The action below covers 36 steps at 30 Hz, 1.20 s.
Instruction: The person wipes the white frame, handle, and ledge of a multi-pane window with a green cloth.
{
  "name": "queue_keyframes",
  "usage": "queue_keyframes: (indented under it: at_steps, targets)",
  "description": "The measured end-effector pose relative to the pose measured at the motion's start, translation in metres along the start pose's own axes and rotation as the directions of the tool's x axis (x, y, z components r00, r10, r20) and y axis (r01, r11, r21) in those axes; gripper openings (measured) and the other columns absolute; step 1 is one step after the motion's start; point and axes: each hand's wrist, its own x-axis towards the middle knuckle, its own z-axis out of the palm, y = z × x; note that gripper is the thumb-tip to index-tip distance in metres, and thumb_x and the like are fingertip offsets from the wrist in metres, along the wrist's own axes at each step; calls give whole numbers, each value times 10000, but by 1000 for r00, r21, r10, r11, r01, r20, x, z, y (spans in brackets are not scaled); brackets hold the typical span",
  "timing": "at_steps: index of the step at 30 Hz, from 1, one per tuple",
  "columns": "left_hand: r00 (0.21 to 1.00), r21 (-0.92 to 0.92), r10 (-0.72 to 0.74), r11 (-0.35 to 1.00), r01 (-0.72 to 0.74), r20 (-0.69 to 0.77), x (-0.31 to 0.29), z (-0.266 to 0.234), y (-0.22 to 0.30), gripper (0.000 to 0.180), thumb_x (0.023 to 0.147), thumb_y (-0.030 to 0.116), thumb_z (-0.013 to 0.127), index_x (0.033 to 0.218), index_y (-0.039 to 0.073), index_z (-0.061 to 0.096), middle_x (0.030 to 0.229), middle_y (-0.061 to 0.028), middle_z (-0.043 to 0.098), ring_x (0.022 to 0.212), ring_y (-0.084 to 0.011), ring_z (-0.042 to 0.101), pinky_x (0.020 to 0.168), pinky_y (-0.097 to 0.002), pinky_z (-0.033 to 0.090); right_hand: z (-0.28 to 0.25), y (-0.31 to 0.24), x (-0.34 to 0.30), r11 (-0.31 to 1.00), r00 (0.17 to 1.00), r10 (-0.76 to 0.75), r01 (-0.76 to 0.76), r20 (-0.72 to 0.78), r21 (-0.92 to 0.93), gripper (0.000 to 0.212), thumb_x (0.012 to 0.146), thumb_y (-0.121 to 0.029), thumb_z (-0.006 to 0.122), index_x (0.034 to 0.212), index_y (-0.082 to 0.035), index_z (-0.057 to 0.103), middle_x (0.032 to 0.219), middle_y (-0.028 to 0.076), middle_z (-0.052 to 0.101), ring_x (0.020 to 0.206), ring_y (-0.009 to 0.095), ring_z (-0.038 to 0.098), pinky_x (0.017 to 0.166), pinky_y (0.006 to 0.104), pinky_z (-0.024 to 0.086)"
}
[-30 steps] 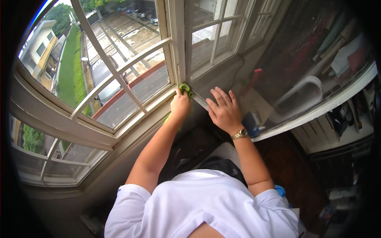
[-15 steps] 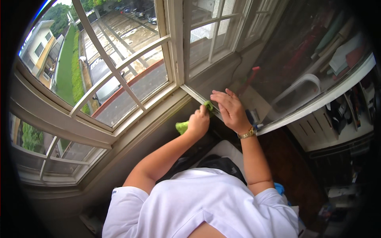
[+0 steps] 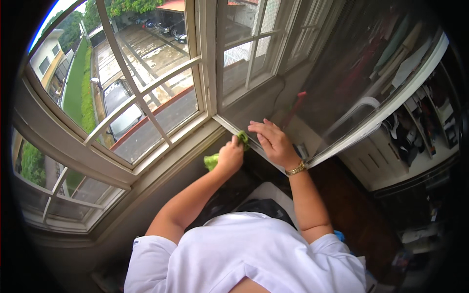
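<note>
My left hand grips a green cloth and presses it against the lower edge of an open white window sash. A bit of the cloth also shows between thumb and frame. Flat on that same edge, just to the right, lies my right hand with fingers spread; it wears a gold watch at the wrist. The two hands are almost touching.
A white bay window frame with several panes runs along the left and top. A glass door panel stands at the right, with shelves behind it. Below me is a dark wooden floor.
My left hand slid the green cloth to the right and down along the sash edge, from the frame corner toward my right hand, which also shifted slightly right.
</note>
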Motion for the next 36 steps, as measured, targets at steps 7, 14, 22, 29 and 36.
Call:
queue_keyframes:
  at_steps: [7,14,22,29,36]
  targets:
    - [992,-46,124,991,-125,-25,-18,12,39,197,699,115,569,872,22,576,949,-127,491,757,-226,568,621,-318,505,4,5,-3,998,999,-36,36,-3,-53,188,872,-72,472,1016,-38,590,1027,127,629,1007,282,582,973,417,377]
    - [991,-311,22,948,-64,-135,-31,24,58,163,713,59,540,871,26,565,944,-112,476,808,-253,554,684,-354,484,5,7,-31,989,997,71,-69,-6,132,210,886,-64,449,1030,-34,598,1055,126,634,1017,280,590,972,404,378]
    - [945,-835,-235,-547,66,229,-51,49,27,309,882,127,515,1177,35,517,1032,-62,602,944,-165,589,825,-291,469,36,-3,-82,979,988,109,-88,-109,185,285,897,-71,446,1164,-2,517,1210,181,528,1167,331,485,984,379,377]
    - [947,-754,-241,-657,3,214,-76,52,37,336,876,215,539,1149,20,518,1064,-108,600,959,-210,594,839,-340,478,68,3,-139,942,969,240,-218,-60,255,397,899,-107,472,1273,14,417,1267,208,467,1206,342,432,1005,376,346]
    - [958,-734,-247,-676,-62,146,-91,32,42,404,900,326,490,1158,16,507,1078,-133,602,985,-243,589,874,-370,463,103,31,-159,785,917,391,-378,80,491,566,852,-262,623,1288,18,394,1208,195,513,1110,260,512,936,333,400]
